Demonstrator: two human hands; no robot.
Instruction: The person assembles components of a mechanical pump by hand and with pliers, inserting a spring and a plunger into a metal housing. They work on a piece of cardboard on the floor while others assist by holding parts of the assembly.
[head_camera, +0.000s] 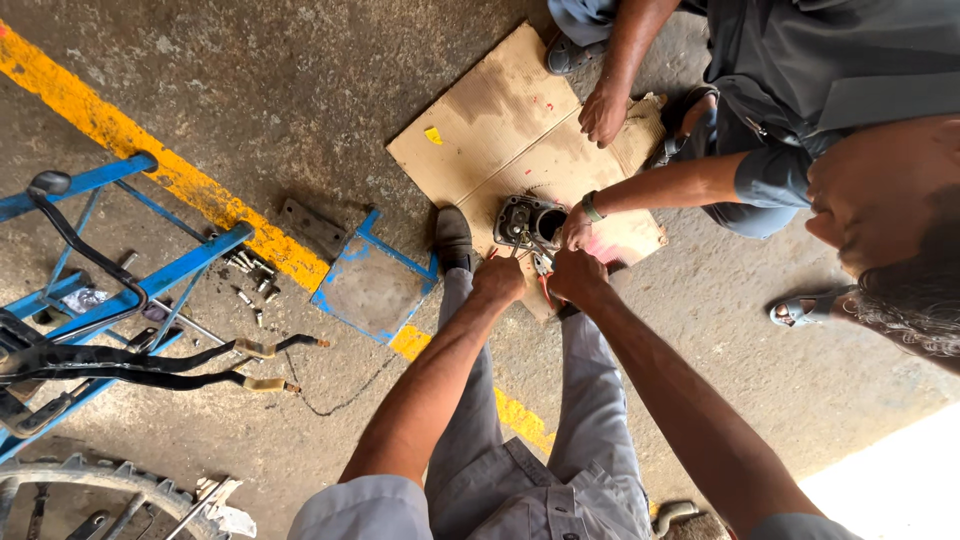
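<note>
Your right hand (578, 277) grips red-handled pliers (541, 268); your left hand (498, 279) is fisted, contents unclear. Both work at the dark round metal engine part (528, 220) on the flattened brown cardboard (500, 110); it looks still mid-disassembly, a co-worker's hand (577, 228) steadying it.

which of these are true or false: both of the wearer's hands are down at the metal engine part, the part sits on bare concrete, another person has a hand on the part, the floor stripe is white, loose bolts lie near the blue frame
1. Both of the wearer's hands, left hand and right hand, are down at the metal engine part. True.
2. The part sits on bare concrete. False: it sits on a sheet of cardboard.
3. Another person has a hand on the part. True: the co-worker's hand, with a wristwatch, touches its side.
4. The floor stripe is white. False: the painted stripe is yellow.
5. Loose bolts lie near the blue frame. True.
</note>
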